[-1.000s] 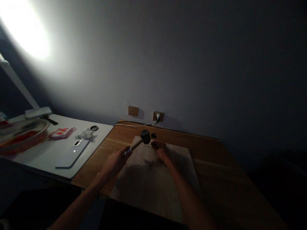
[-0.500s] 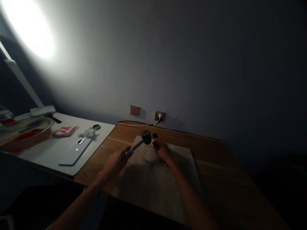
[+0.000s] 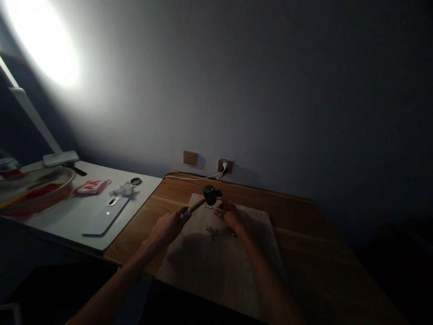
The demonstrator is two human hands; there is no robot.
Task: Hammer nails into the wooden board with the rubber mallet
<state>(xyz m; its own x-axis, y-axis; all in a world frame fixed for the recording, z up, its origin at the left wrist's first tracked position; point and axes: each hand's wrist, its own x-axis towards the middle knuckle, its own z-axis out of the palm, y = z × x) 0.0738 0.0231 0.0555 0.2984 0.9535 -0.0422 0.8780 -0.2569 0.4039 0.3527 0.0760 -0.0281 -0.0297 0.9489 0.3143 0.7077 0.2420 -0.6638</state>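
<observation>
My left hand [image 3: 169,228] is wrapped round the handle of a mallet [image 3: 209,195] with a dark head. The mallet head hangs over the far part of a pale wooden board [image 3: 216,271]. Just below it, a small shiny metal piece [image 3: 209,206] shows on the board. Close beside this piece, my right hand [image 3: 230,214] has its fingers curled together at the fingertips; dim light hides what is between them. Several small loose bits [image 3: 212,231] lie on the board nearer to me.
A wooden table [image 3: 318,243] bears the board. On the white table [image 3: 142,192] at left are a phone-shaped grey slab [image 3: 105,217], a crumpled clear wrapper [image 3: 125,188], a red-and-white packet [image 3: 92,187], a large bowl [image 3: 64,187] and a lamp [image 3: 37,117]. Cables [image 3: 192,177] run along the wall.
The mallet head has moved slightly right and down, towards my right hand. My right hand's fingers have shifted a little, and the metal piece shows more plainly.
</observation>
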